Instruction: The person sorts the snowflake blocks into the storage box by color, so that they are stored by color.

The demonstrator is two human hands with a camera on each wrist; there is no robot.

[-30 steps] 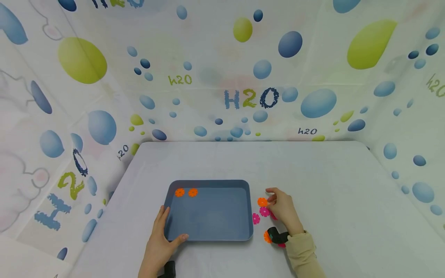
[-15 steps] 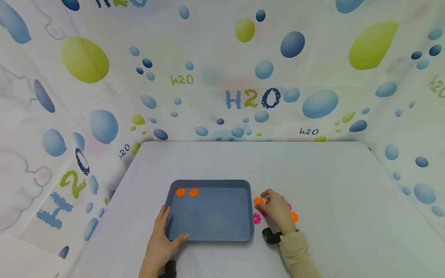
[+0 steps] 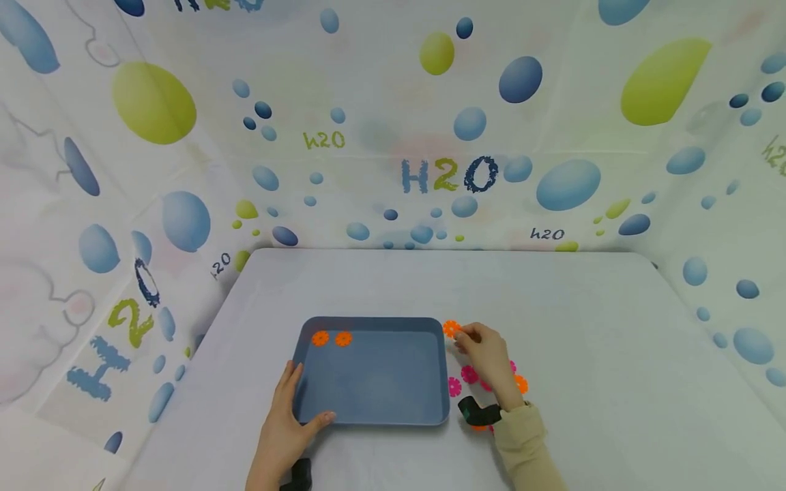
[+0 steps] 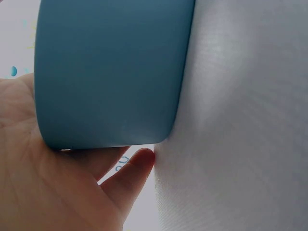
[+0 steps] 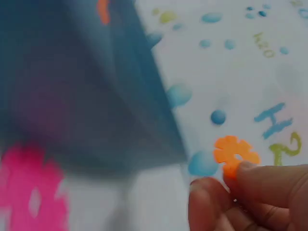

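Observation:
My right hand (image 3: 490,356) pinches an orange snowflake-shaped plastic disc (image 3: 451,329) between thumb and fingertips, just outside the tray's far right corner. In the right wrist view, that notched orange disc (image 5: 232,150) stands clear of the thumb's tip. My left hand (image 3: 284,421) grips the near left corner of a blue-grey tray (image 3: 447,382), with the thumb over the near rim and fingers along the left side. Inside the tray, two orange discs (image 3: 331,338) lie side by side near the far left corner.
Pink discs (image 3: 469,374) and orange discs (image 3: 520,384) lie on the white table right of the tray, some partly hidden by my right hand and the black wrist camera (image 3: 479,411). A patterned curtain (image 3: 381,170) stands behind the table and at both sides.
My right hand has moved away from me, carrying the orange disc from the loose pile toward the tray's far right corner. The left hand and the tray have stayed in place.

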